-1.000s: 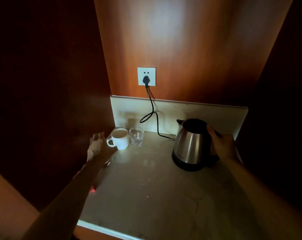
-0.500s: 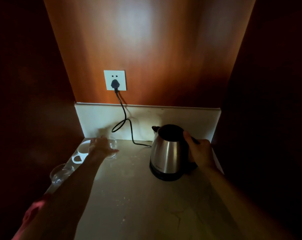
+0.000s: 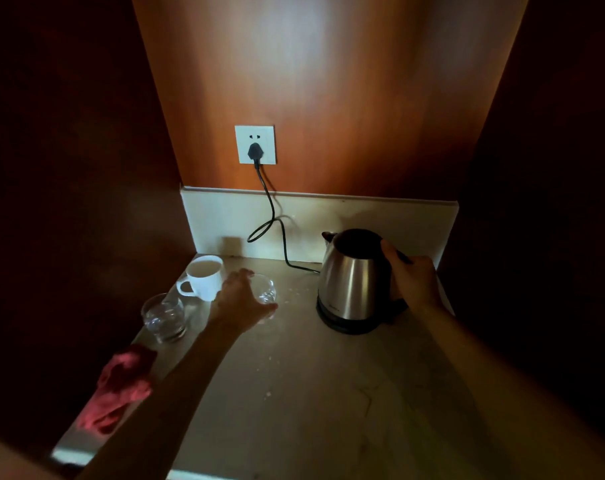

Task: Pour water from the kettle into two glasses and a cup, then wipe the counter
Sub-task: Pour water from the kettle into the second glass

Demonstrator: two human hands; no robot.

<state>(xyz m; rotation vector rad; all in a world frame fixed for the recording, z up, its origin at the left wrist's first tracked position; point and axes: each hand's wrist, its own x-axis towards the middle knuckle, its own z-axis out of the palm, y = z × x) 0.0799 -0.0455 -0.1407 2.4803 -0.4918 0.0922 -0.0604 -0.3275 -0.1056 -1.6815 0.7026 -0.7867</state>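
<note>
Two hands were ours: nearest lay the crumpled pink cloth [image 3: 119, 388] on the pale stone surface [image 3: 311, 393]. Our left hand [image 3: 240, 301] curled its fingers [image 3: 246, 274] around a clear drinking glass [image 3: 264, 292], beside another clear glass [image 3: 164, 317] and the white ceramic cup [image 3: 204, 277]. Our right hand [image 3: 413, 277] gripped the steel kettle [image 3: 354, 282] on its base. Pouring looked about to begin; next we needed to lift the kettle.

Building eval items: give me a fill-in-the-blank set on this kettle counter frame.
1. The right hand grips the kettle by its ____.
2. The left hand closes on a ____ beside the white cup.
3. The plug sits in the wall ____.
4. The cloth at the counter's left edge is ____ in colour.

Missing: handle; glass; socket; red
</note>
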